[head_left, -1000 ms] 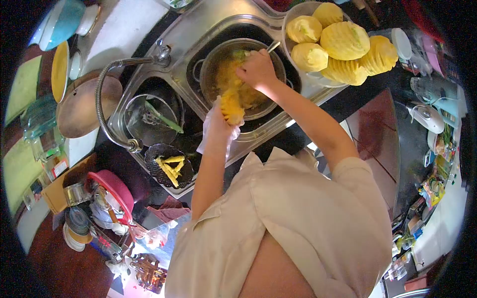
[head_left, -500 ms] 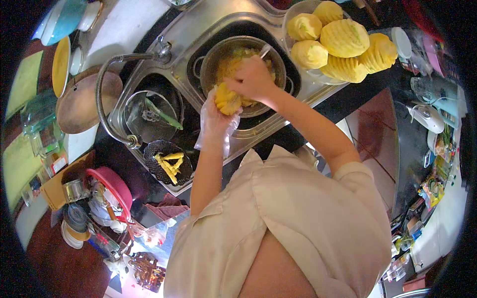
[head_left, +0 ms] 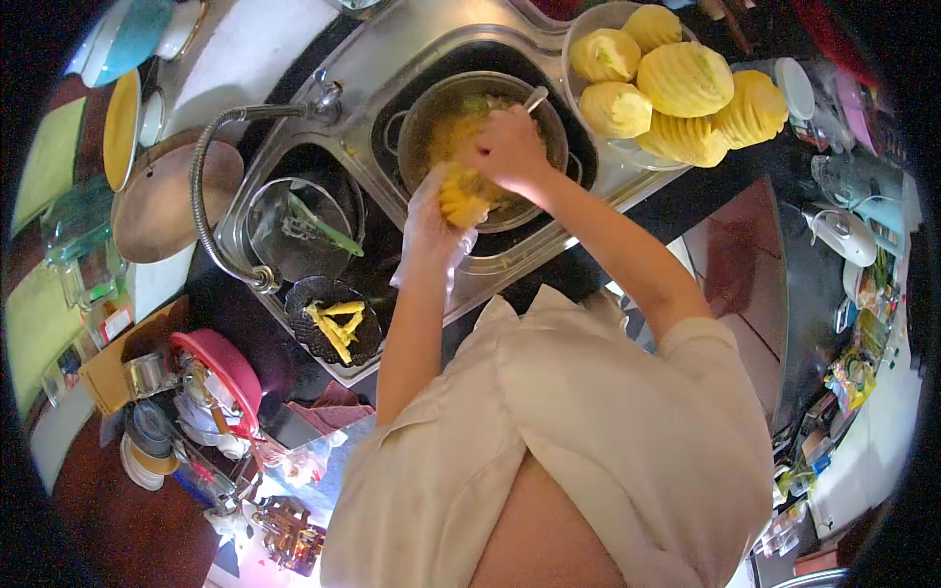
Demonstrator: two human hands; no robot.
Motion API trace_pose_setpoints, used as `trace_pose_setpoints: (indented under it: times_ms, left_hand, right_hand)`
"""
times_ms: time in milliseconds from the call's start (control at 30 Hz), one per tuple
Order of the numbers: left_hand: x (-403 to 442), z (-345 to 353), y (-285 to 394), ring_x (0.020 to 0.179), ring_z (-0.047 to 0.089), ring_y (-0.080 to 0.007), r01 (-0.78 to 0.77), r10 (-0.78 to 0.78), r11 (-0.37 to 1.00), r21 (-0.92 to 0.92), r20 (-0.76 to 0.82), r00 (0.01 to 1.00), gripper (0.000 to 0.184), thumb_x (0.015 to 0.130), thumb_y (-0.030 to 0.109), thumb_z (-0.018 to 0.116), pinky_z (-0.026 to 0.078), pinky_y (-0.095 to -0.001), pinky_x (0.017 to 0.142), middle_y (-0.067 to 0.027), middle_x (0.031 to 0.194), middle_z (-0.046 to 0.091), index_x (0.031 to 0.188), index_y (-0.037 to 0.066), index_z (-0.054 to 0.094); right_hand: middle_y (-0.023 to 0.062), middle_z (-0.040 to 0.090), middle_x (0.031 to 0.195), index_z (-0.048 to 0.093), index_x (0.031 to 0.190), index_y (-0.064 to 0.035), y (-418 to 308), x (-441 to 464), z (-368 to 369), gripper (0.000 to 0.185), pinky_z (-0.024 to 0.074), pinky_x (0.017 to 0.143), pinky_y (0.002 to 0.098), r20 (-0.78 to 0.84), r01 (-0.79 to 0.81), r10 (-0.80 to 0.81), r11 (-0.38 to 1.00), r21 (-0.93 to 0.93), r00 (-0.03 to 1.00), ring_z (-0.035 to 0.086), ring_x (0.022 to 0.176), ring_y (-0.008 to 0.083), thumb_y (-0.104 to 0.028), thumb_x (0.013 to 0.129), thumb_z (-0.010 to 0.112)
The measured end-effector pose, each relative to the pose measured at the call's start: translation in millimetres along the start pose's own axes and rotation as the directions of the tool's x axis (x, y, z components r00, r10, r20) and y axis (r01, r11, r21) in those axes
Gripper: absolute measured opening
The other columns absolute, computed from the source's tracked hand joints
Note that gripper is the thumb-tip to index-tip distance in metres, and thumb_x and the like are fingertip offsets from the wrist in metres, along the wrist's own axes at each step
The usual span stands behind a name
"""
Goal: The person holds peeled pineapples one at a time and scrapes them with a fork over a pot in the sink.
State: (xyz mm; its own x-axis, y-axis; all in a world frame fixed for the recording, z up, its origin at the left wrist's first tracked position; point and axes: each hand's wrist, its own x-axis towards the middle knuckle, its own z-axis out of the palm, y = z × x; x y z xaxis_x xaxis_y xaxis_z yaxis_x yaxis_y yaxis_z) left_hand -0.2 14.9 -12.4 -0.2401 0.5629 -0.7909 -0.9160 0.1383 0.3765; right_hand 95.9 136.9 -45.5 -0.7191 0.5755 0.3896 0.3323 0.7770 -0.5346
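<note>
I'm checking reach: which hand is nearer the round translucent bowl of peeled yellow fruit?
Right. The bare right hand is over the round grey pot, just left of the bowl; the plastic-gloved left hand, holding a ridged yellow fruit, is farther left.

You can't read any text here. The red-and-white label (head_left: 118,329) at your left, by the glassware (head_left: 74,235), is too small to make out. Same for the colourful packet (head_left: 851,374) at your right: print illegible, brand can't be told.
</note>
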Motion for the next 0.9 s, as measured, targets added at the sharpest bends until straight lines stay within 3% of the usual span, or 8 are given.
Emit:
trace_pose_setpoints:
  times_ms: [133, 233, 300, 400, 500, 700, 767, 900]
  left_hand:
    - [13, -10, -3, 0.056, 0.057, -0.0183, -0.019, 0.02, 1.0, 0.022, -0.053, 0.998, 0.025, 0.089, 0.031, 0.056, 0.049, -0.0313, 0.045, -0.0057, 0.079, 0.061, 0.093, 0.006, 0.057]
    - [10, -24, -6, 0.061, 0.059, -0.0187, 0.152, -0.152, 0.979, -0.138, 0.011, 0.988, 0.026, 0.089, 0.032, 0.057, 0.052, -0.0341, 0.051, -0.0053, 0.082, 0.062, 0.096, 0.007, 0.058]
    - [15, -25, -3, 0.079, 0.062, -0.0225, 0.124, -0.113, 0.986, -0.115, 0.101, 0.989, 0.025, 0.088, 0.025, 0.057, 0.053, -0.0391, 0.062, -0.0064, 0.096, 0.063, 0.106, 0.008, 0.057]
    - [1, -2, -5, 0.076, 0.061, -0.0238, -0.015, 0.011, 0.994, -0.108, -0.032, 0.999, 0.026, 0.088, 0.026, 0.058, 0.051, -0.0398, 0.059, -0.0075, 0.098, 0.063, 0.106, 0.008, 0.057]
    - [6, -3, -9, 0.075, 0.061, -0.0237, 0.04, -0.044, 0.998, -0.045, -0.105, 0.994, 0.03, 0.087, 0.032, 0.058, 0.051, -0.04, 0.059, -0.0068, 0.092, 0.063, 0.104, 0.008, 0.058]
    - [-2, -20, -11, 0.086, 0.062, -0.0256, 0.144, -0.141, 0.989, 0.021, -0.114, 0.983, 0.029, 0.086, 0.031, 0.06, 0.052, -0.045, 0.067, -0.0073, 0.096, 0.063, 0.104, 0.008, 0.058]
    - [0, -14, -4, 0.081, 0.061, -0.0257, 0.008, -0.001, 0.992, 0.124, -0.05, 0.999, 0.028, 0.087, 0.029, 0.058, 0.052, -0.044, 0.066, -0.0082, 0.094, 0.063, 0.104, 0.007, 0.057]
    - [12, -14, -6, 0.079, 0.063, -0.0235, -0.015, 0.015, 1.0, 0.001, -0.111, 0.994, 0.027, 0.088, 0.03, 0.058, 0.054, -0.0406, 0.068, -0.0069, 0.093, 0.064, 0.103, 0.007, 0.059]
  right_hand:
    - [0.0045, 0.055, 0.056, 0.057, 0.051, -0.0103, 3, -3, 14, 0.032, 0.0353, 0.063, 0.0393, -0.02, 0.089, -0.089, 0.996, 0.003, 0.996, 0.051, 0.064, 0.0234, -0.033, 0.074, 0.061]
    - [0.0043, 0.054, 0.055, 0.057, 0.051, -0.0096, 16, 3, 7, 0.035, 0.0358, 0.064, 0.0392, 0.053, 0.096, -0.091, 0.989, -0.111, 0.994, 0.052, 0.065, 0.0236, -0.034, 0.075, 0.061]
    - [0.005, 0.054, 0.055, 0.057, 0.051, -0.0092, 9, 12, -3, 0.036, 0.036, 0.066, 0.0395, 0.013, 0.049, -0.049, 0.998, -0.042, 0.999, 0.052, 0.066, 0.0242, -0.035, 0.075, 0.061]
    - [0.0062, 0.055, 0.055, 0.059, 0.051, -0.0086, -11, 9, -4, 0.038, 0.0366, 0.069, 0.0402, 0.047, 0.008, -0.01, 0.999, 0.044, 0.999, 0.052, 0.067, 0.0255, -0.037, 0.076, 0.06]
    - [0.0065, 0.054, 0.055, 0.059, 0.052, -0.0093, -6, 1, 14, 0.038, 0.0367, 0.069, 0.0406, 0.063, 0.099, -0.102, 0.993, 0.058, 0.993, 0.052, 0.067, 0.0254, -0.037, 0.077, 0.058]
    - [0.0045, 0.057, 0.058, 0.059, 0.053, -0.0094, 25, 1, 33, 0.037, 0.0364, 0.069, 0.0398, 0.019, 0.014, -0.013, 0.998, -0.066, 1.0, 0.052, 0.068, 0.023, -0.038, 0.077, 0.058]
    - [0.006, 0.062, 0.063, 0.067, 0.058, -0.0138, 4, 12, 0, 0.036, 0.038, 0.073, 0.0428, 0.209, -0.078, 0.095, 0.993, -0.086, 0.973, 0.055, 0.072, 0.025, -0.039, 0.079, 0.052]
    - [0.0053, 0.062, 0.063, 0.065, 0.058, -0.0125, -10, 0, 16, 0.036, 0.0388, 0.073, 0.0411, 0.129, 0.062, -0.054, 0.996, -0.061, 0.99, 0.056, 0.076, 0.0234, -0.036, 0.081, 0.052]
